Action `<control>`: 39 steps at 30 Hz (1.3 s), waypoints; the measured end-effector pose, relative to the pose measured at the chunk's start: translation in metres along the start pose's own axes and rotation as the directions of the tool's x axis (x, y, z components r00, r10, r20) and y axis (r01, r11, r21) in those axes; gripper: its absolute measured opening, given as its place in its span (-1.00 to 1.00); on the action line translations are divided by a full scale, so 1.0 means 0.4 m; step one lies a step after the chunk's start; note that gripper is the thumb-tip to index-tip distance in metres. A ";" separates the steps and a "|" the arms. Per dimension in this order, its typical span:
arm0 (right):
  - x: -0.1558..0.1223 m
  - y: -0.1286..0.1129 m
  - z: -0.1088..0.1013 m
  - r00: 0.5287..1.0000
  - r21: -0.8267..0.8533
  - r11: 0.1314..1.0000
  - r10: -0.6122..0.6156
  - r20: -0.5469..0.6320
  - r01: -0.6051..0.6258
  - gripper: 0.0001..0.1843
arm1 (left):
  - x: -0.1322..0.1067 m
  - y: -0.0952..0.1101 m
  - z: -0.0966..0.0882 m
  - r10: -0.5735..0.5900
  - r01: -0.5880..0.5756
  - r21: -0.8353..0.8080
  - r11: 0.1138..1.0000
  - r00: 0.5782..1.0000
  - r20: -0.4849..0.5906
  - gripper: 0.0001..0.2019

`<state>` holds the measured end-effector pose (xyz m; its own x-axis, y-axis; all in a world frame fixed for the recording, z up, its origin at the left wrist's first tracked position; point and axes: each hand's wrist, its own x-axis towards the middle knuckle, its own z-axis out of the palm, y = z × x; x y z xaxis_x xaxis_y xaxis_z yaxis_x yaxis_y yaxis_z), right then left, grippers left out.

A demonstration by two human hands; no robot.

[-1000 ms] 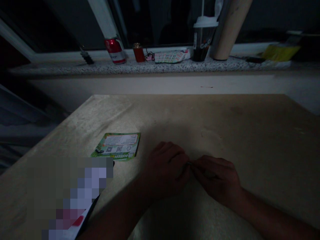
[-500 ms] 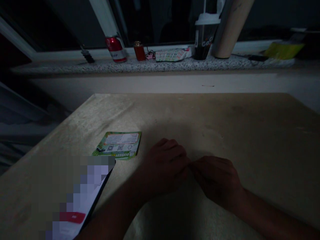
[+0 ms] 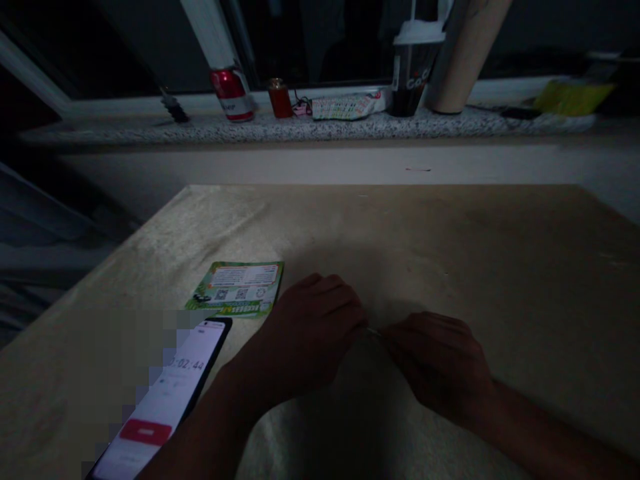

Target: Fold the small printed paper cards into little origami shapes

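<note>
My left hand (image 3: 320, 330) is closed over the middle of the table, palm down, its fingertips curled out of sight. To its right, my right hand (image 3: 440, 353) pinches with thumb and fingers. A thin, pale, short piece (image 3: 373, 331) spans the narrow gap between the two hands, and its ends vanish into the fingers of both. It is too small and dim to name. Left of my left hand lies a green printed packet (image 3: 240, 287) with text and square codes. A phone (image 3: 167, 393) with a lit screen rests near my left forearm.
On the stone windowsill (image 3: 300, 132) stand a red can (image 3: 231, 93), a small red bottle (image 3: 280, 99), a crumpled printed wrapper (image 3: 347, 107), a lidded cup with a straw (image 3: 413, 67) and a tall tan cylinder (image 3: 463, 60). The pale table (image 3: 525, 267) ends before the wall.
My hands have drawn slightly apart, the left one moving left. The pale piece now shows between them. More of the phone's screen is visible.
</note>
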<state>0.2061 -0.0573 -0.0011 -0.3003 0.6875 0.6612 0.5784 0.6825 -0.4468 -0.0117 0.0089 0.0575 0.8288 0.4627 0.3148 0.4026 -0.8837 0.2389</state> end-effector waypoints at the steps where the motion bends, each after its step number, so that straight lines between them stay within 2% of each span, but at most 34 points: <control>1: 0.001 0.000 -0.001 1.000 0.006 1.000 0.001 -0.008 -0.001 -0.78 | -0.001 0.000 0.000 0.001 -0.001 0.003 1.000 1.000 -0.003 -0.90; 6: 0.002 0.000 0.000 0.999 0.075 0.997 0.038 -0.031 -0.036 -0.74 | -0.001 -0.004 0.011 -0.004 0.002 -0.031 1.000 0.998 -0.060 -0.89; 9: 0.001 -0.004 0.000 0.989 0.149 0.980 0.138 -0.045 -0.130 -0.81 | 0.002 -0.013 0.028 -0.073 0.044 -0.208 0.977 0.988 -0.136 -0.92; 13: 0.004 -0.010 -0.005 0.959 0.257 0.931 0.279 -0.043 -0.259 -0.88 | 0.011 -0.020 0.050 -0.268 0.153 -0.537 0.830 0.953 -0.143 -0.98; 15: 0.007 -0.010 -0.007 0.943 0.296 0.903 0.332 -0.024 -0.310 -0.90 | 0.014 -0.018 0.055 -0.324 0.172 -0.636 0.752 0.937 -0.129 -0.97; 17: 0.009 -0.007 -0.008 0.923 0.322 0.873 0.386 0.001 -0.366 -0.90 | 0.015 -0.015 0.056 -0.352 0.171 -0.679 0.714 0.926 -0.137 -0.94; 21: 0.009 -0.001 -0.001 0.881 0.392 0.800 0.469 0.061 -0.454 -0.86 | 0.013 -0.014 0.048 -0.375 0.182 -0.685 0.705 0.916 -0.143 -0.94; 25: 0.003 0.005 0.006 0.833 0.494 0.690 0.534 0.145 -0.529 -0.82 | 0.011 -0.018 0.040 -0.394 0.240 -0.700 0.673 0.917 -0.065 -0.94; 28: 0.002 0.011 0.006 0.815 0.526 0.645 0.550 0.185 -0.555 -0.81 | 0.012 -0.017 0.040 -0.401 0.280 -0.645 0.711 0.915 -0.045 -0.94; 33: 0.007 0.012 0.004 0.849 0.464 0.721 0.506 0.154 -0.514 -0.82 | 0.010 -0.010 0.043 -0.313 0.214 -0.488 0.846 0.941 -0.129 -0.94; 39: 0.005 0.008 0.008 0.896 0.367 0.819 0.425 0.127 -0.441 -0.77 | 0.006 -0.010 0.044 -0.296 0.201 -0.463 0.863 0.945 -0.140 -0.94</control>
<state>0.2050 -0.0529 -0.0029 -0.1193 0.9377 0.3263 0.3279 0.3474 -0.8785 -0.0046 0.0123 0.0412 0.6097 0.7084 0.3556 0.3342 -0.6366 0.6951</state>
